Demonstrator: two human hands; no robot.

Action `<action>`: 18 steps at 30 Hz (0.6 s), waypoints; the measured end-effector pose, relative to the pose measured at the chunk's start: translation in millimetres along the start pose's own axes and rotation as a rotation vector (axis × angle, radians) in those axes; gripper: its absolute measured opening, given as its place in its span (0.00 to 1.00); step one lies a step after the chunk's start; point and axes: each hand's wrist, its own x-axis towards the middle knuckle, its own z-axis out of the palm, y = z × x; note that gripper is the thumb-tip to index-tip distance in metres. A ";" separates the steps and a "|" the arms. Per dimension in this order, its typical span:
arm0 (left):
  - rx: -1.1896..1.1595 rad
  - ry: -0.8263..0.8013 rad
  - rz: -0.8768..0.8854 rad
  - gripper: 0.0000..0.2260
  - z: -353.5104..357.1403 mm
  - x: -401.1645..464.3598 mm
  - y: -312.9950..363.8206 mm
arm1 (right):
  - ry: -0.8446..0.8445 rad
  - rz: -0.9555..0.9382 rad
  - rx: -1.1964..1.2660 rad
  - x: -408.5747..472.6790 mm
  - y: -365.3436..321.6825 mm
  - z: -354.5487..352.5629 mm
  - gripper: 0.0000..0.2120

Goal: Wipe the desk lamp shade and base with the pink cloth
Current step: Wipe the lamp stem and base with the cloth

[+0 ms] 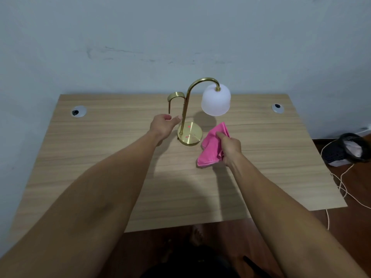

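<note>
Leftmost, the left hand [163, 126] is curling half-open with nothing in it, its fingertips just beside the brass stem of the desk lamp [192, 109]. Rightward, the lamp is standing on the wooden desk [100, 157], its white shade [216, 101] hanging above the round base [190, 134]. Further right, the right hand [230, 148] is gripping the bunched pink cloth [212, 145], which is lying on the desk just right of the base.

One desk lamp [192, 109], one pink cloth [212, 145], two desk grommets [78, 111], two hands [163, 126].

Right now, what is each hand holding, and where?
The right hand grips the pink cloth at its right edge. The left hand is open beside the lamp stem, holding nothing.
</note>
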 end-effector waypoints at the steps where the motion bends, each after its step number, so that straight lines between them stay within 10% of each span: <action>1: 0.002 -0.014 -0.001 0.38 5.5 -2.3 -0.3 | 0.004 0.013 0.004 6.4 -0.9 -1.2 0.15; 11: 0.077 0.089 0.189 0.13 40.6 1.4 11.9 | -0.002 -0.293 -0.120 43.6 -29.1 13.4 0.12; 18: 0.353 0.094 0.329 0.16 36.8 14.6 8.9 | -0.159 -0.506 -0.343 58.8 -16.2 67.3 0.15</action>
